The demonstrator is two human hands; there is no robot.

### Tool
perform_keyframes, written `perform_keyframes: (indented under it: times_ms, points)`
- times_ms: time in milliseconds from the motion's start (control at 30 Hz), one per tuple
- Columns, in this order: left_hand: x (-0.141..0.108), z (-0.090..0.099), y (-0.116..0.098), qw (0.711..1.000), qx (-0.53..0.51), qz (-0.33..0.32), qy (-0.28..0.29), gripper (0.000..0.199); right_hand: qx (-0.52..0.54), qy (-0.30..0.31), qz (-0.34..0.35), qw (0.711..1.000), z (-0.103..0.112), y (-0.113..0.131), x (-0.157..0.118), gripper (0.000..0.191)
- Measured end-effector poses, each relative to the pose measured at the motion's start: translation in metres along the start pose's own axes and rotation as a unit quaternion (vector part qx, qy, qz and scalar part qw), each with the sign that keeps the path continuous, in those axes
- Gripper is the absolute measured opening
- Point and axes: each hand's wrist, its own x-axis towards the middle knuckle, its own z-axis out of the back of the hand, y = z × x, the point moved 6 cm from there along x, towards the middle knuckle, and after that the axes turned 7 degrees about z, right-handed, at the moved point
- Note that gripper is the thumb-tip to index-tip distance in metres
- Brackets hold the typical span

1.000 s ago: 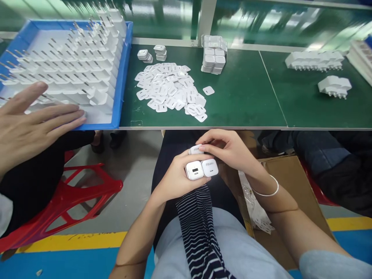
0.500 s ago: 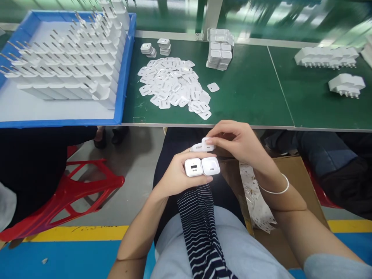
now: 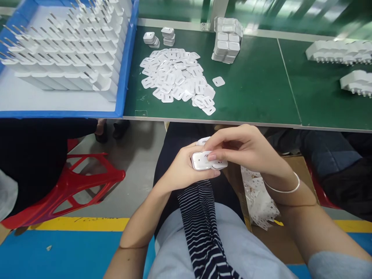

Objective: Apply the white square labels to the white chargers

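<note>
My left hand (image 3: pixel 183 167) is closed around two white charger housings (image 3: pixel 199 164) held side by side over my lap, and it also keeps a printed white plate (image 3: pixel 201 142) at its upper edge. With thumb and fingertips my right hand (image 3: pixel 247 147) pinches a white cover plate (image 3: pixel 205 155) against the housings' front faces. The plate and my fingers partly hide those faces, and I cannot tell whether the plate sits flat. On the green table beyond lies a loose heap of similar white plates (image 3: pixel 174 75), with one single plate (image 3: pixel 218 81) apart to its right.
A blue-rimmed tray (image 3: pixel 120 100) at left holds rows of white adapters (image 3: pixel 66 79) with upright metal pins. Small stacks (image 3: pixel 168 37) and a taller stack (image 3: pixel 226 46) of white parts stand at the back. More adapters (image 3: pixel 340 52) lie at right. A red stool (image 3: pixel 95 176) stands left.
My right hand has come down and brought a plate from above my left hand onto the housings' front faces, covering the ports. The view has shifted slightly.
</note>
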Motion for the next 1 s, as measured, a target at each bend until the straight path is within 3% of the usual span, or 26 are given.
perform_keyframes:
  times_ms: [333,600,833,1000]
  points:
    - [-0.001,0.000,0.002,1.000,0.020,0.013,-0.002,0.032,0.067,0.040,-0.052,0.996,-0.010,-0.015,0.002,0.020]
    - [-0.002,-0.003,0.005,0.999,0.033,0.007,0.012,0.031,0.132,0.073,-0.079,0.985,-0.013,-0.020,0.002,0.018]
    - [-0.002,0.000,0.003,0.999,0.033,0.000,0.009,0.029,0.191,0.022,-0.098,0.977,-0.012,-0.028,0.001,0.015]
    - [-0.002,-0.001,0.006,0.999,0.027,0.011,0.014,0.030,0.189,0.047,-0.097,0.976,-0.016,-0.027,0.000,0.017]
